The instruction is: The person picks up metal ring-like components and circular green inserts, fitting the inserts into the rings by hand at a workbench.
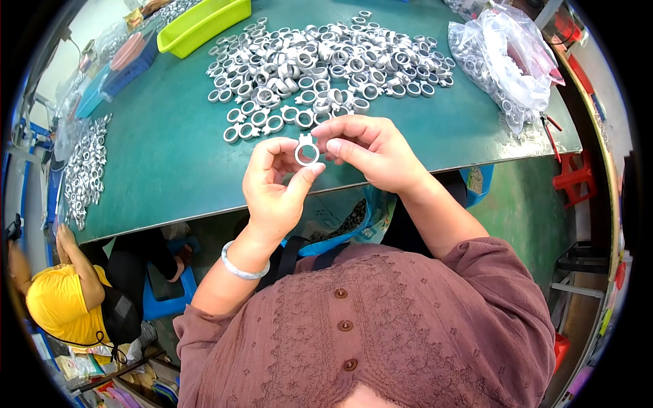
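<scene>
A silver metal ring clamp (305, 141) with a small lug on top is held upright over the near edge of the table. The thumb and fingers of my left hand (272, 194) pinch it by the lower rim and left side. My right hand (384, 153) is curled beside the lug, index fingertip close against it and thumb just below. Whether a small part sits between those right fingers is too hidden to make out. Just beyond my hands, several similar ring clamps (259, 117) lie loose in front of a large heap of them (299, 61).
The green table (160, 156) carries a lime-green basket (204, 27), a clear plastic bag of metal parts (500, 61) and a small-parts pile (85, 173). A person in yellow (64, 302) sits at left. A blue-lined container (364, 221) stands below the table edge.
</scene>
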{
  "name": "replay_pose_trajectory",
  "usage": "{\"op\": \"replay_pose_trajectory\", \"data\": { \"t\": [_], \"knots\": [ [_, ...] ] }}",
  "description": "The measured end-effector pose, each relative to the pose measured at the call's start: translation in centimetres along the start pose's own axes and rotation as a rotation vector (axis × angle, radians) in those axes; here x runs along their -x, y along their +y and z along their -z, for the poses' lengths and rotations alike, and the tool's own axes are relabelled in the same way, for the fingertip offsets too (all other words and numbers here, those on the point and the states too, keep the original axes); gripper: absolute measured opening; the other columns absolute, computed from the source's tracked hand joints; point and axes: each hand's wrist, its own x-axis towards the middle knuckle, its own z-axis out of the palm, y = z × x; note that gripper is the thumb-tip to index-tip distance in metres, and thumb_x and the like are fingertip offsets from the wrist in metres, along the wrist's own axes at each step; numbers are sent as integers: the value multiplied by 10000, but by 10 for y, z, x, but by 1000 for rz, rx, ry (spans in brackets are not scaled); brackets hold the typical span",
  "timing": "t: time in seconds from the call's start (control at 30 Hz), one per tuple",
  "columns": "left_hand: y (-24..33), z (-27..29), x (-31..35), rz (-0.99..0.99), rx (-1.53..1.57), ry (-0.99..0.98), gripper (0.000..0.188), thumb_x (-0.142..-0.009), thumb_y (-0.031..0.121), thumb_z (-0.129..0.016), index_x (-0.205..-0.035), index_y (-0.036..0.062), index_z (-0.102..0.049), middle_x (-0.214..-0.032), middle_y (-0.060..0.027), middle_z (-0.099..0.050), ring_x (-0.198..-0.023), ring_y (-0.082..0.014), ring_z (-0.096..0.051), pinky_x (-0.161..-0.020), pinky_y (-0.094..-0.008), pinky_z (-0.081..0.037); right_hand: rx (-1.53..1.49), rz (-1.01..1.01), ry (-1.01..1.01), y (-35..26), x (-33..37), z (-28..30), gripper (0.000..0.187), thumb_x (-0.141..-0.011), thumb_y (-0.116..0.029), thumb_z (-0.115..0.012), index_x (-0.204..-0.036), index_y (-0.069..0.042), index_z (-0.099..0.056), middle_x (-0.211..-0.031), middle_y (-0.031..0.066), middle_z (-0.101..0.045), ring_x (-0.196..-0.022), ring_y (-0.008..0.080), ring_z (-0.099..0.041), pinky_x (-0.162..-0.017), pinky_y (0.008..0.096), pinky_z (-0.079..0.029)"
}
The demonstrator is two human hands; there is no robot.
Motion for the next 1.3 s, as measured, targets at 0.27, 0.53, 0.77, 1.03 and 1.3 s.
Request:
{"op": "replay_pose_trajectory", "data": {
  "t": [0.27,0.53,0.77,1.03,1.3],
  "knots": [
    [-2,-1,-3,-195,-317,7,304,-697,-18,-692,-919,18,-487,-858,-38,-554,-709,-85,-549,-638,-205,-466,-45,-59,-16,-3,0,0,193,-835,-43,-527,-1005,32,-577,-863,53,-615,-772,92,-572,-707,234,-475],
    [-2,-3,-6,-294,-406,67,299,-631,37,-745,-833,26,-525,-771,-54,-534,-605,-112,-522,-542,-221,-443,-46,-120,-16,-3,0,2,192,-838,-92,-544,-983,23,-592,-814,44,-616,-691,80,-551,-641,212,-458],
    [2,-2,-6,-286,-436,36,276,-663,42,-733,-838,19,-521,-772,-38,-539,-619,-90,-527,-555,-204,-445,-24,-153,3,-3,-1,2,185,-833,-132,-558,-946,2,-618,-778,27,-613,-630,64,-527,-583,200,-440],
    [4,0,-6,-229,-425,1,239,-708,63,-713,-836,10,-518,-773,-21,-545,-634,-64,-515,-567,-182,-438,-6,-167,21,-2,-1,2,179,-836,-155,-555,-910,-9,-628,-752,14,-611,-617,54,-521,-556,188,-431],
    [7,-6,-10,-318,-553,-41,274,-657,42,-732,-829,16,-520,-755,-34,-533,-607,-90,-504,-549,-207,-426,-102,-218,45,-6,2,4,178,-826,-145,-571,-943,-12,-590,-753,20,-613,-630,57,-552,-530,182,-426]
  ]
}}
